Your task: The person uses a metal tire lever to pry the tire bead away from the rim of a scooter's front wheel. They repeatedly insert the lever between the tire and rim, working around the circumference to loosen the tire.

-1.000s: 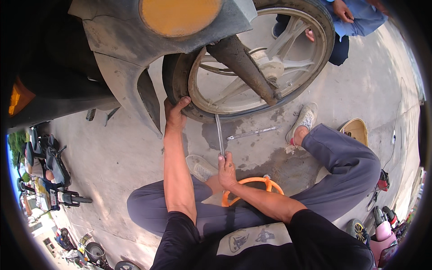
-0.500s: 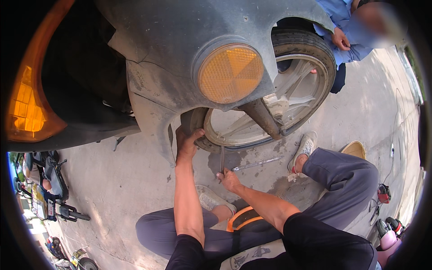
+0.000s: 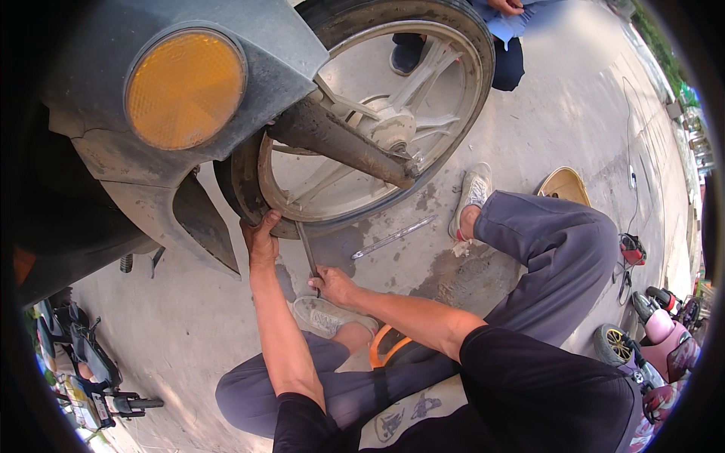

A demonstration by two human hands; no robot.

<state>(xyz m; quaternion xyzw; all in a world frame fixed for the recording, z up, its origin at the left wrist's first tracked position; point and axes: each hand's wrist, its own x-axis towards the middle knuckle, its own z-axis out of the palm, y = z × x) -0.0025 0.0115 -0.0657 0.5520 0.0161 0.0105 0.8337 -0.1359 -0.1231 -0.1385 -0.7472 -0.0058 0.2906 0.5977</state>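
Tyre [image 3: 249, 198] gripped by my left hand [image 3: 261, 235]; my right hand [image 3: 332, 284] clenches a metal lever [image 3: 306, 251] wedged at the rim [image 3: 278, 202].

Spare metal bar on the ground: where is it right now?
In the head view the metal bar lies flat on the concrete, right of centre, just below the wheel and left of the white shoe, untouched by either hand.
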